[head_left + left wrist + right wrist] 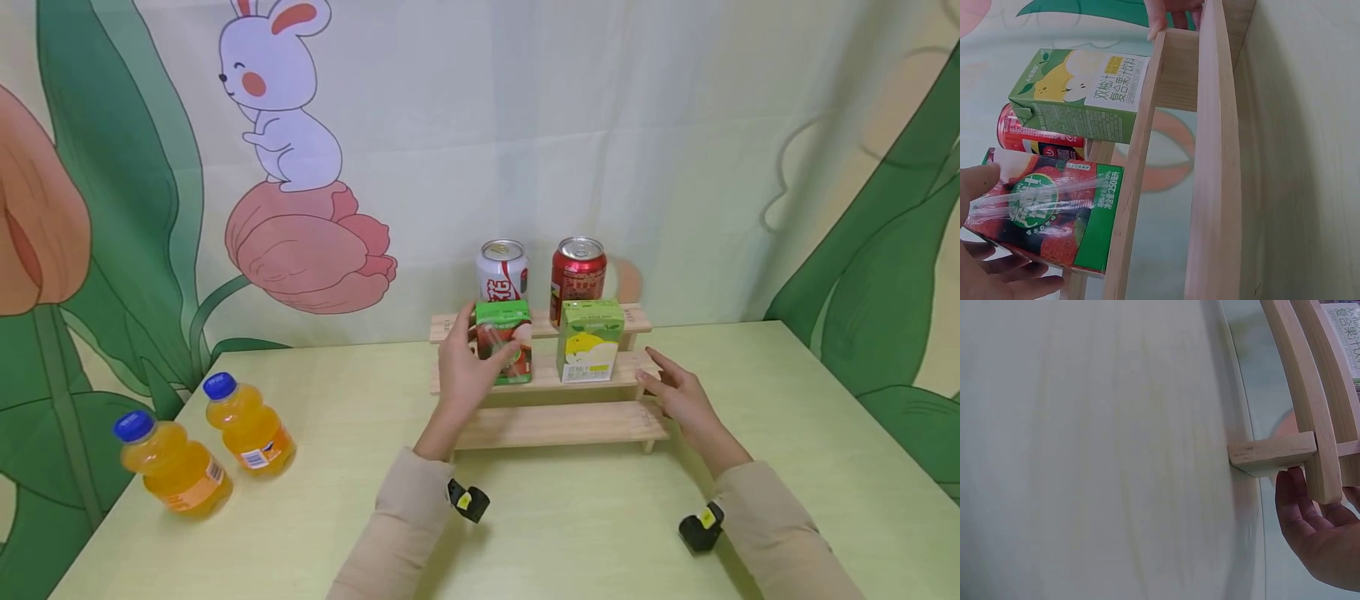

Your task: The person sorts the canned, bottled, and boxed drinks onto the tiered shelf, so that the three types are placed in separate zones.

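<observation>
My left hand (467, 371) holds a red and green juice box (504, 342) on the middle step of a wooden rack (555, 427). In the left wrist view its thumb lies near one side of the box and the fingers near the other; a wrapped straw crosses the box's front. To the right, a green and yellow juice box (591, 343) stands upright on the same step. My right hand (684, 402) grips the right end of the rack, its fingers curled at the wood in the right wrist view (1319, 525).
On the top step behind stand a white can (502, 271) and a red can (578, 279). Two orange drink bottles (187, 471) with blue caps stand at the table's left. A printed curtain (465, 150) hangs behind the pale table (757, 400).
</observation>
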Demonstrator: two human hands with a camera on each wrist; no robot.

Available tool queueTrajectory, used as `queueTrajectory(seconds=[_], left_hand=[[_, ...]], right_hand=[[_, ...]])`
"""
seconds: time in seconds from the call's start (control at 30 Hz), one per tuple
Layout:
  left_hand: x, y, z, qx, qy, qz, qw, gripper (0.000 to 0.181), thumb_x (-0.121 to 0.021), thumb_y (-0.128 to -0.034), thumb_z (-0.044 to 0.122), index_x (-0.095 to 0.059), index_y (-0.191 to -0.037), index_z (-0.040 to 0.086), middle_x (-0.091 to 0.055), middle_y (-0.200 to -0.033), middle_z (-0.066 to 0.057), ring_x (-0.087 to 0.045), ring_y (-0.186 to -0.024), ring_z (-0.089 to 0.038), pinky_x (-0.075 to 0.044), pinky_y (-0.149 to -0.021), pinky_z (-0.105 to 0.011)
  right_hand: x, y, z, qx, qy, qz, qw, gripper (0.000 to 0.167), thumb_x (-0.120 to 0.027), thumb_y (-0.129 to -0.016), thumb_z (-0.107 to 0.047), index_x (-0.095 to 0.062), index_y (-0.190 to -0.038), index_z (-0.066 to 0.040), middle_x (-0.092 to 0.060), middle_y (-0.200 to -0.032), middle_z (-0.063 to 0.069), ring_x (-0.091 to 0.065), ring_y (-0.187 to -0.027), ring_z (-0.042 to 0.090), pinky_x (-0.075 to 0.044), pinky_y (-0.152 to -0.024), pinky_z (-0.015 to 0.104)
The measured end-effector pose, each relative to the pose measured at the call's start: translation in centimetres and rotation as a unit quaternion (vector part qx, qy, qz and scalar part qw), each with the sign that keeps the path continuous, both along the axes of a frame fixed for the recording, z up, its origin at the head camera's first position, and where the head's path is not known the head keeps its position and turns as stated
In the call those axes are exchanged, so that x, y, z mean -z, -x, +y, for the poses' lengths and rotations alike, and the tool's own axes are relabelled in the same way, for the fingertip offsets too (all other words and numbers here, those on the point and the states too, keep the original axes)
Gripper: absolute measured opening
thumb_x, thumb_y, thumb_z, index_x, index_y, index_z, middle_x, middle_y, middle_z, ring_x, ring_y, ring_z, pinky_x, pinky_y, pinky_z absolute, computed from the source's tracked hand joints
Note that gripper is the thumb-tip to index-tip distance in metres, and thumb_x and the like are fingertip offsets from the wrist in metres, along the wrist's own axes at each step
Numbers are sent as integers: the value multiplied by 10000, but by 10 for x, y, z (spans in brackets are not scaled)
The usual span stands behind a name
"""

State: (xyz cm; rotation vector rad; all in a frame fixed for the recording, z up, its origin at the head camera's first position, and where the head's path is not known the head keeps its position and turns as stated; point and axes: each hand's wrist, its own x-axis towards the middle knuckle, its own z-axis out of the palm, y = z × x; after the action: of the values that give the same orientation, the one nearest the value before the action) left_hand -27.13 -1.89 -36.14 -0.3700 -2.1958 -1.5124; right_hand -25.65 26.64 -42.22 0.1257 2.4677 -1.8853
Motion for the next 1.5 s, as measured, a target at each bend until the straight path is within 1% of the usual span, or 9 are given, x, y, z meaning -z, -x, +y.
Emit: queueTrajectory(seconds=[0.2, 0.4, 0.57, 0.67, 0.8, 0.97, 1.23, 1.4, 1.5], left_hand=[[-3, -4, -7, 38, 140, -138, 9998, 559, -703, -795, 177, -460, -1279, 35, -570, -1155, -142, -569, -1018, -283, -497, -804, -381], [-6, -10, -15, 149, 127, -370, 9991, 527, -672, -821, 166, -463, -1287, 35, -554, -1180, -154, -565, -1025, -276, -486, -818, -425], [-7, -14, -21, 266, 198, -228, 9992, 481, -651, -833, 155, -479, -1256, 4, -582, -1120, -169, -587, -990, -284, -500, -779, -441], [-7, -17, -24, 348, 272, -133, 9989, 463, -646, -833, 143, -484, -1243, -2, -595, -1103, -170, -598, -973, -286, -512, -747, -423], [-7, -21, -28, 454, 351, -83, 9983, 462, -654, -831, 141, -489, -1243, 13, -603, -1099, -156, -604, -962, -279, -518, -736, -399], [-8, -25, -34, 628, 409, -12, 9972, 459, -656, -824, 119, -491, -1240, 14, -601, -1093, -164, -595, -964, -315, -513, -744, -438], [-8, -32, -45, 900, 727, 133, 9932, 480, -659, -805, 68, -480, -1242, -19, -588, -1112, -193, -579, -977, -351, -501, -757, -488], [-12, -38, -49, 935, 1081, 212, 9895, 501, -666, -804, 69, -467, -1255, -18, -571, -1155, -181, -571, -997, -340, -498, -765, -480], [-15, -42, -52, 929, 1207, 280, 9879, 506, -665, -807, 75, -464, -1261, -21, -573, -1154, -166, -573, -1000, -314, -501, -765, -465]], right_hand=[[-1, -1, -2, -2, 24, -17, 10000, 657, -487, -936, -331, -146, -1461, -134, -149, -1461, 246, -287, -1280, 362, -347, -948, 472], [-2, -1, -2, 3, -60, -63, 10000, 651, -479, -939, -336, -140, -1463, -149, -140, -1463, 252, -268, -1288, 361, -358, -929, 461], [-3, -1, -2, -10, -42, -70, 10000, 655, -483, -938, -330, -137, -1462, -144, -92, -1471, 252, -166, -1325, 375, -292, -986, 546], [-3, -1, -1, -28, -23, -73, 10000, 654, -482, -940, -321, -133, -1462, -140, -80, -1473, 250, -152, -1328, 383, -267, -996, 571], [-3, -2, -1, -25, -32, -93, 9999, 656, -481, -940, -324, -132, -1462, -136, -83, -1472, 254, -169, -1324, 386, -272, -994, 569], [-3, -1, -1, -21, -34, -102, 9999, 662, -484, -937, -337, -133, -1462, -141, -89, -1472, 251, -190, -1319, 386, -265, -996, 577], [-1, 0, -1, -73, -27, -46, 10000, 648, -473, -944, -323, -134, -1462, -133, -148, -1459, 258, -322, -1261, 379, -351, -958, 475], [-2, 1, -2, -53, -4, -57, 10000, 639, -470, -948, -305, -131, -1463, -136, -148, -1458, 259, -311, -1267, 384, -337, -970, 503], [-3, 1, -1, -55, -73, -25, 10000, 644, -468, -947, -320, -132, -1462, -131, -153, -1454, 265, -305, -1271, 378, -374, -938, 456]])
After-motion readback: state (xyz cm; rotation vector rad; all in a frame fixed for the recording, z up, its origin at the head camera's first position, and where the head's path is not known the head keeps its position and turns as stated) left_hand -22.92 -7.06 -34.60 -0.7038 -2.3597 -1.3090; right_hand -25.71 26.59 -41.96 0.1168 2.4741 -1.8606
